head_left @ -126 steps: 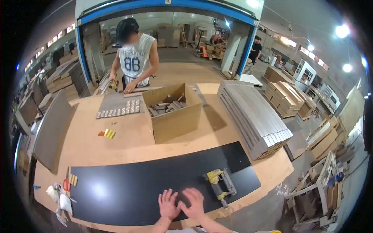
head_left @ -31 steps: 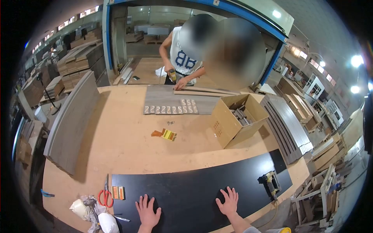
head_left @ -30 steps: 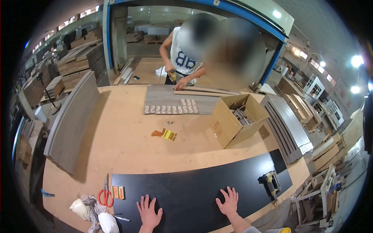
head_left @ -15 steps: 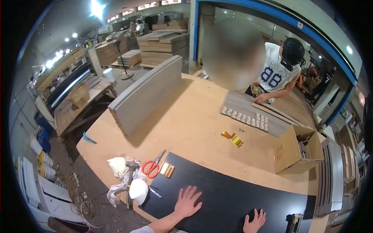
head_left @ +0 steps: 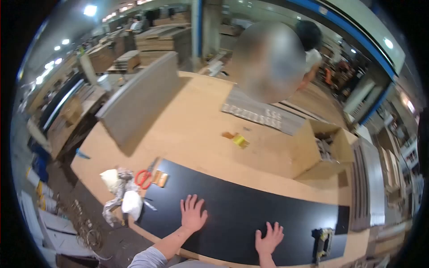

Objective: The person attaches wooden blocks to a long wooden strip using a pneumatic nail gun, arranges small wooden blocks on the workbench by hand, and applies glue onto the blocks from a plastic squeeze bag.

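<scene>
Fingers (head_left: pixel 193 202) are spread apart on left hand (head_left: pixel 193 219) and right hand (head_left: pixel 268 243), both laid on the black panel (head_left: pixel 234 214), lower centre; judged stiff, slick, fairly heavy, it's best gripped by opposite edges.

The black panel (head_left: pixel 232 214) looks smooth and glossy, the tabletop (head_left: pixel 187 138) matt and wood-like, the box (head_left: pixel 306 154) matt cardboard

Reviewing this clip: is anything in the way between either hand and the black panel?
Nothing visible: the left hand and right hand both appear to rest directly on the black panel. The power tool lies off to the right.
</scene>
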A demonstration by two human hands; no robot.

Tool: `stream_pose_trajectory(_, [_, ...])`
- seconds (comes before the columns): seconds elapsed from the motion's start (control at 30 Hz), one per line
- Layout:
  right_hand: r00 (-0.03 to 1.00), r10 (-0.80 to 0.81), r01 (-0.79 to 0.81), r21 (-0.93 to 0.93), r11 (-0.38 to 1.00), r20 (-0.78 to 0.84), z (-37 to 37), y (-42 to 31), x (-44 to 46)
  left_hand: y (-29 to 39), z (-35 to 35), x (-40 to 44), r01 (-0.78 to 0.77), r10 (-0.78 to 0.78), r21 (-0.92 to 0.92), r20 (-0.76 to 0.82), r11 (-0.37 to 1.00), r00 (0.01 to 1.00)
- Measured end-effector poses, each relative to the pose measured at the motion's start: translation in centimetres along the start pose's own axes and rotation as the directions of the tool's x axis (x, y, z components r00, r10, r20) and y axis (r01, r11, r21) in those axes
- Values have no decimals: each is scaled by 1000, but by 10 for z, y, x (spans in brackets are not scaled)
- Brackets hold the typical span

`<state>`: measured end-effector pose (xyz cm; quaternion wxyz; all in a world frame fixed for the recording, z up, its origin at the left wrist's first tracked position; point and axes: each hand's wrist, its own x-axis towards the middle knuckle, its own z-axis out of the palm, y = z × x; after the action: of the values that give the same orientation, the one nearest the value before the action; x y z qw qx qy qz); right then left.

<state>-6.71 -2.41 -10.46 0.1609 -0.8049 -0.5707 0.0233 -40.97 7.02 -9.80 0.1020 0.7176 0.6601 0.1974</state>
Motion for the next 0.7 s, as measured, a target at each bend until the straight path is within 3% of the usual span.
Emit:
stream_pose_trajectory(0.07, [1000, -1, 1, 64, 998, 12, -6, 3, 4, 36, 19, 9, -19, 19, -32, 10, 999, 1000])
stream_pose_trajectory(0.1, [999, -46, 43, 198, 979, 8, -6, 14, 11, 56, 30, 12, -50, 52, -43, 35, 998, 998])
stream_pose_trajectory(0.13, [998, 19, -37, 337, 941, 58, -15, 17, 23, 73, 40, 16, -85, 87, -50, 57, 995, 995])
stream_pose_trajectory(0.17, [997, 37, 4, 512, 859, -70, -19, 25, 42, 89, 49, 20, -115, 119, -53, 77, 992, 990])
stream_pose_trajectory(0.23, [960, -52, 175, 444, 878, -276, -60, 45, 108, 115, 59, 21, -131, 137, -55, 124, 990, 983])
stream_pose_trajectory(0.3, [916, 67, 156, 503, 850, -396, -119, 53, 185, 128, 56, 27, -117, 122, -43, 155, 992, 980])
stream_pose_trajectory(0.4, [782, -142, 415, 338, 845, -607, -202, 61, 301, 130, 52, 27, -104, 110, -45, 169, 994, 980])
stream_pose_trajectory(0.47, [864, -74, 335, 458, 823, -498, -213, 65, 375, 130, 54, 29, -96, 99, -23, 144, 995, 985])
stream_pose_trajectory(0.53, [966, -110, 221, 517, 827, -235, -209, 69, 445, 130, 54, 31, -101, 105, -38, 142, 994, 984])
stream_pose_trajectory(0.57, [992, -108, 124, 461, 879, -61, -200, 76, 479, 131, 53, 31, -86, 91, -41, 131, 995, 987])
stream_pose_trajectory(0.63, [961, -177, 116, 272, 955, 214, -174, 88, 537, 130, 54, 30, -70, 74, -40, 100, 997, 992])
stream_pose_trajectory(0.7, [903, -145, 92, 149, 985, 403, -142, 99, 595, 132, 52, 31, -61, 61, -2, 142, 998, 988])
